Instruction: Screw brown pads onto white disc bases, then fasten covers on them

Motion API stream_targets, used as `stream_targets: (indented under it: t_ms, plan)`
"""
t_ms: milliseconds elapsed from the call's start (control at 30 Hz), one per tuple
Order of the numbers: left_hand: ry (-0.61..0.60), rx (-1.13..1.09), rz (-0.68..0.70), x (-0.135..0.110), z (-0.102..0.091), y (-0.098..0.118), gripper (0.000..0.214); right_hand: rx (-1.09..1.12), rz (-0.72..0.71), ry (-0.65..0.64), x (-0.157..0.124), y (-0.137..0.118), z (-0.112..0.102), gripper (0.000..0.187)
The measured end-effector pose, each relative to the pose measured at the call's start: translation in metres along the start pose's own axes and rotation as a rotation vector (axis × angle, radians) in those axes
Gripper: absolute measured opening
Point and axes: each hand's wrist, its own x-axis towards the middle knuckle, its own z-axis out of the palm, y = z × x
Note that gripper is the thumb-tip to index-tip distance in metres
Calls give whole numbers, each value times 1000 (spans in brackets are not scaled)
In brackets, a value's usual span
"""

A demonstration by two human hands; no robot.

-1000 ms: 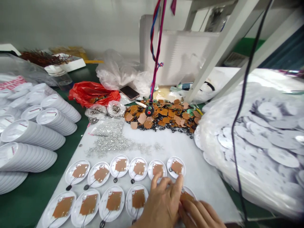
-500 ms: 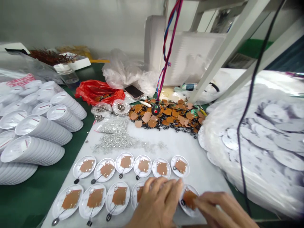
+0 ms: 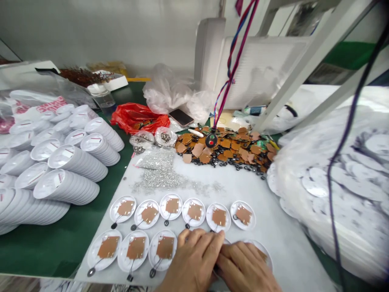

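Note:
My left hand (image 3: 194, 256) rests over the front row of white round plastic covers, its fingers bent and pressed together. Right beside it, touching, my right hand (image 3: 243, 263) curls its fingers downward. What lies under both sets of fingertips is hidden. A white cover (image 3: 268, 252) with a brown circuit board (image 3: 261, 254) shows partly behind my right hand. Left of my hands, a front-row cover (image 3: 154, 256) holds a brown board (image 3: 165, 247) with a small black disc (image 3: 152, 273) on thin wires. The back row has similar covers, including one (image 3: 233, 209) at its right end.
Silvery small parts (image 3: 161, 174) are spread behind the rows. Beyond lie a heap of brown boards (image 3: 226, 144), a red bag (image 3: 136, 117) and a phone (image 3: 181, 117). Stacked white covers (image 3: 77, 162) stand left; a large plastic bag of white discs (image 3: 334, 182) is at right. Twisted wires (image 3: 231, 73) hang down.
My right hand has moved left from the front row's right-end cover to sit against my left hand. The view has turned slightly left, so the scene appears further right.

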Motion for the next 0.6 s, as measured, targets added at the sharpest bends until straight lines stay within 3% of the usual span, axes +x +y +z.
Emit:
stream_targets:
  t_ms: [133, 467, 600]
  plan:
    - [88, -3, 6, -1, 3, -2, 46, 38, -28, 46, -3, 4, 5, 39]
    - [55, 7, -1, -2, 12, -1, 53, 53, 81, -268, -17, 14, -10, 18]
    - [61, -34, -25, -2, 16, 2, 52, 62, 150, -327, -12, 11, -13, 26]
